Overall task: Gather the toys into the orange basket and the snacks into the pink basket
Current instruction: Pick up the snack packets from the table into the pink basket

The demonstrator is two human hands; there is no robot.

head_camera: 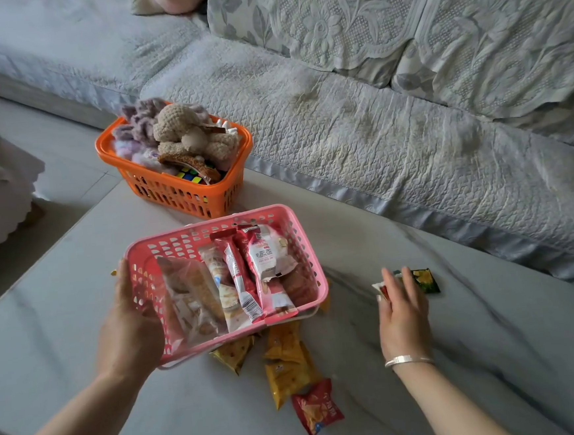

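The left hand (128, 319) grips the tilted pink basket (301, 236) by its rim above the worktop (495, 355), while the right hand (403, 311), fingers spread, reaches the small sachets (424, 280): light, crinkly, slippery, best pinched by an edge

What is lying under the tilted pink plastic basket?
Yellow snack packets poke out from beneath the pink plastic basket, which the left hand holds tilted. Anything further beneath is covered by the basket.
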